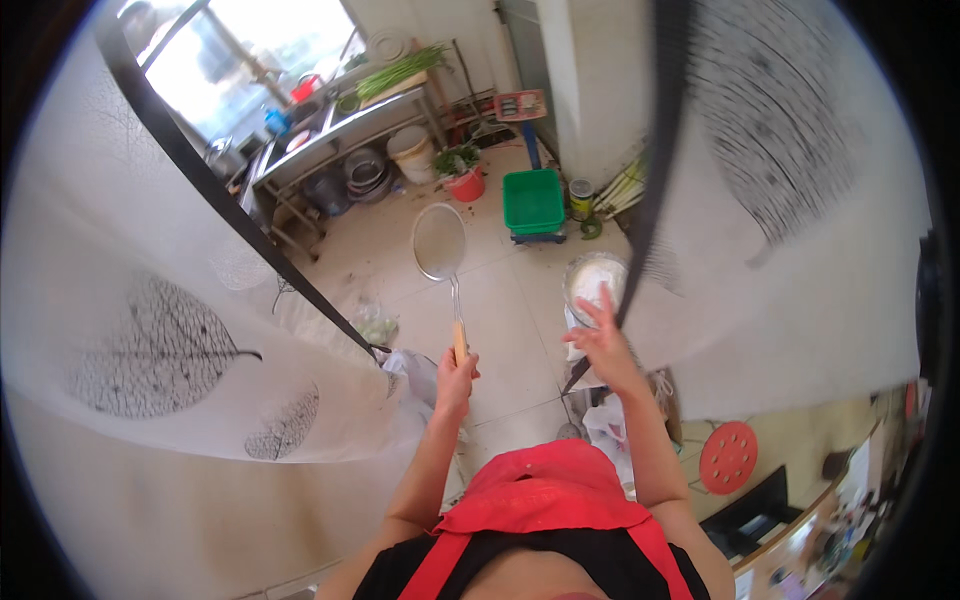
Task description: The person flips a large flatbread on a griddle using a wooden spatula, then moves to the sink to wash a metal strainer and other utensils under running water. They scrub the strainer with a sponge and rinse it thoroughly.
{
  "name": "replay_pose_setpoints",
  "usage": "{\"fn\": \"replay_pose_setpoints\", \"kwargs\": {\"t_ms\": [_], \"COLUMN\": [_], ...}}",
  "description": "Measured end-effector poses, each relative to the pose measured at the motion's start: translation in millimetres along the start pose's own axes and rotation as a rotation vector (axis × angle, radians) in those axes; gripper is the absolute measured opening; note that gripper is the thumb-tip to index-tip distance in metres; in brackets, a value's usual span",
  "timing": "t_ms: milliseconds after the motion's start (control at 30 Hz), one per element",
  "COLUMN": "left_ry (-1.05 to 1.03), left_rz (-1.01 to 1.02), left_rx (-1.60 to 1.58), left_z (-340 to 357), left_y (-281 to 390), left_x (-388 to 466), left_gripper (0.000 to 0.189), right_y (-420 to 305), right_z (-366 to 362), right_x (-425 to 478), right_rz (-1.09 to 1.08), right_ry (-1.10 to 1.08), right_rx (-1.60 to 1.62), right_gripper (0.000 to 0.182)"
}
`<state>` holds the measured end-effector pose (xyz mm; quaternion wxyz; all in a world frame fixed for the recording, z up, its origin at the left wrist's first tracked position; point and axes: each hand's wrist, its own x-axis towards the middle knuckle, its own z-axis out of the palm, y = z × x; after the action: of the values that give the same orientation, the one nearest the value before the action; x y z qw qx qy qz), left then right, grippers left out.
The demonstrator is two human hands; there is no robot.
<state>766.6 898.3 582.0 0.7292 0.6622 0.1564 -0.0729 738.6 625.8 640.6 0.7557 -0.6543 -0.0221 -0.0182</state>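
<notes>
My left hand [456, 379] grips the wooden handle of a round wire-mesh strainer [439, 241], which points away from me over the tiled floor. At the doorway curtain's dark edge is my right hand [602, 341], its fingers spread and nothing seen in them. Just beyond those fingers stands a round bowl [571, 271] of white powder, perhaps flour. The right-hand curtain panel [750, 330], printed with leaf skeletons, partly covers the bowl's right side. Whether the fingers touch the curtain or the bowl, I cannot tell.
A left curtain panel [315, 405] frames the doorway. Past it are a green basin [533, 196] on a platform scale, a red pot [465, 184] of greens, a tin can [580, 199] and a metal sink counter [337, 135]. A red stool [728, 457] stands at right.
</notes>
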Motion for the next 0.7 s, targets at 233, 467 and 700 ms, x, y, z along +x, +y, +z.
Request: {"fn": "replay_pose_setpoints", "kwargs": {"t_ms": [233, 467, 700], "left_ry": [0.143, 0.337, 0.533], "left_rz": [0.061, 0.05, 0.054], "left_rx": [-0.114, -0.198, -0.417], "left_z": [4.2, -100.3, -211.3], "left_y": [41.7, 95.2, 154.6], "left_x": [66.3, 186.0, 291.8], "left_gripper": [0.026, 0.017, 0.019], "right_y": [-26.2, 40.1, 76.8], "right_z": [-95.8, -77.5, 3.1], "right_x": [68.1, 218.1, 366.4], "right_rz": [-0.091, -0.078, 0.286], "right_ry": [0.529, 0.477, 0.175], "right_rx": [-0.112, -0.089, -0.207], "right_gripper": [0.077, 0.071, 0.067]}}
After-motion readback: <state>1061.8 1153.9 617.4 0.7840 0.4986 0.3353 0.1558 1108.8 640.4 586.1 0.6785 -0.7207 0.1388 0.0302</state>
